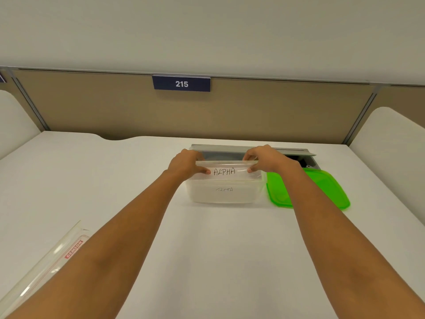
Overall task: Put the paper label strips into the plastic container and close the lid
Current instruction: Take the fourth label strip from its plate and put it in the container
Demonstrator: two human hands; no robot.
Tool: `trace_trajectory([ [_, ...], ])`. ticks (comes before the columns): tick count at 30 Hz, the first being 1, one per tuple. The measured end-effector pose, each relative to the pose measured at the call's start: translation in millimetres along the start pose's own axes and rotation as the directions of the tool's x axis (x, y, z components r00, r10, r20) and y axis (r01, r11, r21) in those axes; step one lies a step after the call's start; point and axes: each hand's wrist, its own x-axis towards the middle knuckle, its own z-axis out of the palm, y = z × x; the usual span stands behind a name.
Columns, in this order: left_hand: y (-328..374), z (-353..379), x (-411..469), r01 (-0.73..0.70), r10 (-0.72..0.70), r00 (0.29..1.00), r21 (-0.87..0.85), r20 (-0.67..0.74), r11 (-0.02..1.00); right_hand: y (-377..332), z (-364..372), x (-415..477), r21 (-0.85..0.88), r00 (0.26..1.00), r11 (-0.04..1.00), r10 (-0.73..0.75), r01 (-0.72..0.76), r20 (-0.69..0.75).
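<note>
A clear plastic container (pixel 224 194) stands open on the white desk, at arm's length ahead of me. Over its opening I hold a white paper strip marked "ALPHA" (pixel 226 172) by both ends. My left hand (pixel 187 163) pinches the left end and my right hand (pixel 264 158) pinches the right end. Through the container's front wall a second strip with faint writing (pixel 224 189) shows, lying inside. The green lid (pixel 308 188) lies flat on the desk just right of the container, partly behind my right forearm.
A grey cable tray (pixel 296 151) with an open flap sits in the desk right behind the container. A clear plastic sleeve with a red label (pixel 53 259) lies at the near left edge. A beige partition with the sign "215" (pixel 181 84) closes the back.
</note>
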Motion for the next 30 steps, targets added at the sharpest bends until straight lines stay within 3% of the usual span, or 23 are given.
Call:
trace_trajectory([
  [9,8.8,14.2,17.0,-0.062,0.025,0.983,0.2,0.182,0.978,-1.7,15.2,17.0,-0.185,0.983,0.982,0.067,-0.035,0.168],
  [18,4.1,27.5,27.2,-0.109,0.017,0.965,0.343,0.262,0.933,0.1,36.9,29.4,-0.219,0.968,0.975,0.097,-0.046,0.23],
  [25,3.8,31.4,35.5,-0.11,-0.021,0.938,0.355,0.346,0.928,1.0,45.2,31.5,-0.222,0.968,0.973,0.107,-0.056,0.226],
  [30,6.8,30.1,33.4,-0.084,0.005,0.949,0.237,0.314,0.968,4.1,40.3,30.5,-0.196,0.968,0.979,0.092,-0.045,0.235],
])
